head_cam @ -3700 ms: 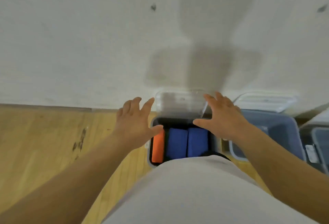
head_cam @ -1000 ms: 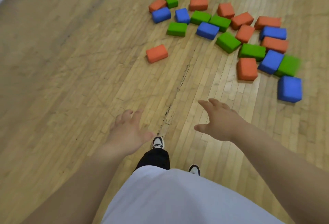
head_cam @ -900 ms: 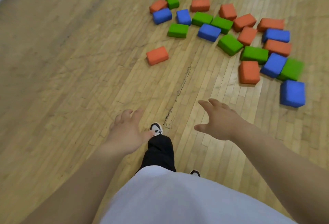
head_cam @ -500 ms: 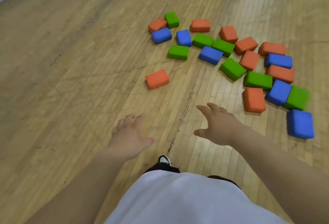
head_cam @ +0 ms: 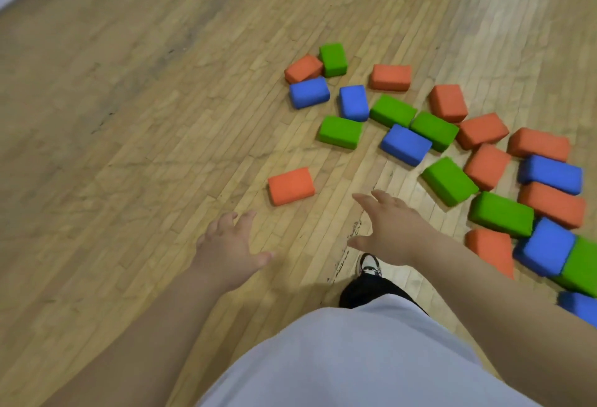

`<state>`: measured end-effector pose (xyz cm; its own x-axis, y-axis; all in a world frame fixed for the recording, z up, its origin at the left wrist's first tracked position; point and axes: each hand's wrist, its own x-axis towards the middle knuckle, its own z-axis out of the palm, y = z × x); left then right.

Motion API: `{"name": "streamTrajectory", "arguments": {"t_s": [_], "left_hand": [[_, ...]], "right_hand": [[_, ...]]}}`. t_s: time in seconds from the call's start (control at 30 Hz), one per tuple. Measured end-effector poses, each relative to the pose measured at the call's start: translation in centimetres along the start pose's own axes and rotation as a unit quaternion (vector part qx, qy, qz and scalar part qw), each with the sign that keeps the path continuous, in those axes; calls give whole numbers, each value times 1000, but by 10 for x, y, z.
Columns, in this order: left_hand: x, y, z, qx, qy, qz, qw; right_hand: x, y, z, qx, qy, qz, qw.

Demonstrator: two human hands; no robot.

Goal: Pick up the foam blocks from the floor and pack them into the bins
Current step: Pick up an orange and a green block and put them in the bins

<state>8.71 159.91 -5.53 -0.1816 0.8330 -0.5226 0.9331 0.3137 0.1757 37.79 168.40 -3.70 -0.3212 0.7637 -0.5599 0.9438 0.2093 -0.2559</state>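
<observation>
Right now your left hand and right hand both hover over the wooden floor, palms down. The fingers are spread and relaxed and hold nothing.

Nearest to you is a lone orange block. It lies flat on its broad face just beyond your hands and between them, apart from the rest. Its long axis runs left to right, with the right end tipped slightly away from you.

Beyond it and off to your right, the other foam blocks lie scattered in a loose band of orange, green and blue. They point in all directions, and many touch their neighbours. A green block past the lone orange one also lies roughly across your view. A blue block near it angles down to the right. Your right forearm covers part of another orange block.

The blocks are soft-edged bricks with a matte, slightly grainy skin. The floor is narrow strips of pale, worn wood. A dark scuff line runs under your right hand toward your shoe. Your white shirt fills the bottom of the view.
</observation>
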Motion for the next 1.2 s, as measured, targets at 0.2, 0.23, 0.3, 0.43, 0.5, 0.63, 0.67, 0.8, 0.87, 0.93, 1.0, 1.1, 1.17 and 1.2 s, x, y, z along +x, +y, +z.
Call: {"name": "streamTrajectory", "arguments": {"t_s": [0.2,0.23,0.3,0.43,0.5,0.63,0.67,0.8,0.87,0.93,1.0,1.1,1.17,1.2], "left_hand": [[83,53,-41,-65,2,-75,995],[97,58,-50,-80,5,-85,993],[120,65,-63,-102,-4,-114,988],[180,62,-79,-128,-23,-144,981],[227,52,-90,-131,-25,-145,980],[320,26,-115,-116,-63,-128,983],[342,19,-116,-113,-60,-127,984],[420,-4,-98,-107,-94,-152,978],[453,-11,-77,-114,-106,-162,974],[505,-24,-31,-152,-101,-183,966],[556,-33,34,-199,-101,-215,951],[631,-51,151,-260,-102,-277,920],[678,-72,230,-281,-101,-308,903],[694,-84,272,-284,-99,-330,895]], "right_hand": [[124,39,-99,-68,-40,-57,995],[145,41,-117,-79,-41,-65,994],[185,41,-144,-95,-55,-81,991],[275,30,-171,-110,-95,-92,985],[321,22,-174,-119,-107,-88,983],[399,1,-173,-133,-138,-72,979],[419,-3,-173,-146,-143,-76,976],[508,-15,-157,-179,-194,-91,960],[549,-17,-139,-182,-206,-99,956],[614,-14,-93,-176,-221,-113,953],[683,-6,-32,-176,-255,-118,943],[781,15,72,-196,-292,-126,928],[838,28,139,-206,-293,-132,924],[860,35,170,-202,-299,-136,923]]}}
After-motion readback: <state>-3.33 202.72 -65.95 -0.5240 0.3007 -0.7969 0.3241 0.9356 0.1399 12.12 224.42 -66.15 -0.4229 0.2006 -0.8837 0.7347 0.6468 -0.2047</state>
